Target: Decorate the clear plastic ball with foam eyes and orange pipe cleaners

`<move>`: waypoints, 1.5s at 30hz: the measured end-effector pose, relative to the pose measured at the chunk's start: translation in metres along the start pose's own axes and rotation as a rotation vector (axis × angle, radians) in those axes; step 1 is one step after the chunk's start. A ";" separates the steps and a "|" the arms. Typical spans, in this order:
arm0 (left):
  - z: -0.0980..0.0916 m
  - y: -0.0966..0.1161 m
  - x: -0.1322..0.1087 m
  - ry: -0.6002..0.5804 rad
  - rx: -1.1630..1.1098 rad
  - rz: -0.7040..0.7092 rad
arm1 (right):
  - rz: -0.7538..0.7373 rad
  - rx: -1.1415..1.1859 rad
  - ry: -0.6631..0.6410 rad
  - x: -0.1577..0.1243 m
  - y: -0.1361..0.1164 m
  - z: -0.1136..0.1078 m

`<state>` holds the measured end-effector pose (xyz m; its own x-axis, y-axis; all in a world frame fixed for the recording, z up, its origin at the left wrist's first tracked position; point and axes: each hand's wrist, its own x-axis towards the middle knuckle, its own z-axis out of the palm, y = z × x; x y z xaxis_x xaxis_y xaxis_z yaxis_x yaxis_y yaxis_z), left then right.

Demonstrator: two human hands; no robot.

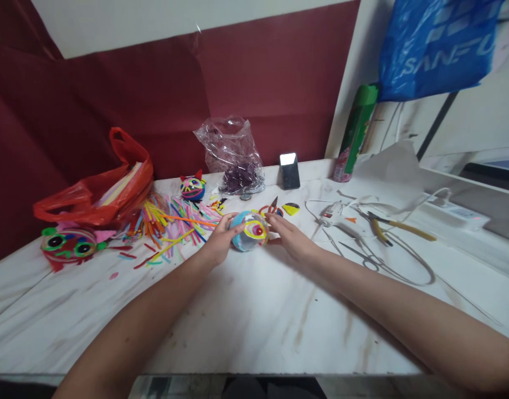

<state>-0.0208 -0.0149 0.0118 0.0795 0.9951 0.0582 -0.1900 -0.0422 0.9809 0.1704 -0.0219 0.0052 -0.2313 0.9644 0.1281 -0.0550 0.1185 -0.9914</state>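
We note a blue-and-grey ball (249,235) bearing a yellow-and-red eye shape, held just above or on the marble-patterned table (246,316); we cannot tell which. Left hand (218,239) curled round its left side, thumb across the front. Right hand (293,238) half-open, fingertips at the right edge; we cannot tell whether it grips anything. Leftward, near the left hand, we see a heap of coloured strips (183,219), a small red-eared ball (192,189) behind it. Farther left, a red bag (86,194) and a big-eyed figure (69,246). To the right, we log a glue gun (336,215), scissors (361,255) and yellow-handled pliers (399,224)
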 end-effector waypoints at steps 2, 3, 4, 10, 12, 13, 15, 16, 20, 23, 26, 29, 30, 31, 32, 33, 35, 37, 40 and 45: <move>-0.003 -0.002 0.003 0.006 -0.103 -0.080 | -0.082 -0.107 -0.015 0.001 0.003 -0.001; -0.003 -0.004 0.004 -0.004 -0.145 -0.106 | -0.138 -0.178 -0.013 0.002 0.005 -0.001; -0.003 -0.005 0.005 -0.019 -0.182 -0.123 | -0.194 -0.244 -0.002 0.002 0.008 -0.001; 0.002 -0.005 0.003 -0.071 -0.302 -0.225 | -0.303 -0.332 0.048 0.003 0.012 -0.002; 0.003 -0.004 0.002 -0.065 -0.325 -0.242 | -0.321 -0.319 0.057 0.003 0.010 -0.001; 0.003 -0.003 0.002 -0.062 -0.337 -0.244 | -0.332 -0.322 0.068 0.002 0.009 -0.001; 0.004 -0.002 0.001 -0.069 -0.358 -0.252 | -0.350 -0.346 0.093 0.001 0.007 0.000; 0.004 -0.002 0.000 -0.077 -0.366 -0.256 | -0.355 -0.359 0.102 0.000 0.006 0.000; 0.005 0.000 -0.002 -0.085 -0.375 -0.240 | -0.352 -0.315 0.077 -0.002 0.000 0.001; 0.003 0.000 -0.002 -0.098 -0.394 -0.202 | -0.302 -0.216 0.063 -0.003 -0.003 0.001; 0.000 0.000 0.000 -0.089 -0.420 -0.156 | -0.236 -0.138 0.091 -0.001 -0.002 0.001; -0.002 0.003 0.001 -0.086 -0.435 -0.147 | -0.197 -0.053 0.119 0.002 0.000 0.001; -0.002 0.005 0.001 -0.086 -0.442 -0.152 | -0.184 -0.024 0.132 0.002 -0.001 0.000; -0.003 0.007 0.001 -0.075 -0.452 -0.159 | -0.167 0.003 0.147 0.003 -0.002 0.000; -0.004 0.009 0.001 -0.055 -0.462 -0.162 | -0.148 0.025 0.163 0.004 -0.003 -0.001; -0.005 0.012 0.000 -0.026 -0.471 -0.162 | -0.130 0.040 0.179 0.005 -0.004 -0.002; -0.007 0.016 0.000 0.032 -0.479 -0.154 | -0.099 0.051 0.196 0.007 -0.004 -0.003; -0.008 0.018 0.000 0.062 -0.476 -0.146 | -0.085 0.041 0.191 0.008 -0.003 -0.005; -0.009 0.017 0.001 0.055 -0.455 -0.138 | -0.106 -0.004 0.151 0.009 0.003 -0.004; 0.001 0.007 -0.003 0.003 -0.395 -0.162 | -0.211 -0.113 0.014 0.004 0.009 0.003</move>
<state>-0.0218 -0.0181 0.0188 0.1361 0.9864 -0.0918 -0.5357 0.1512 0.8308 0.1664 -0.0179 -0.0036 -0.2126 0.9186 0.3330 0.0089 0.3426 -0.9394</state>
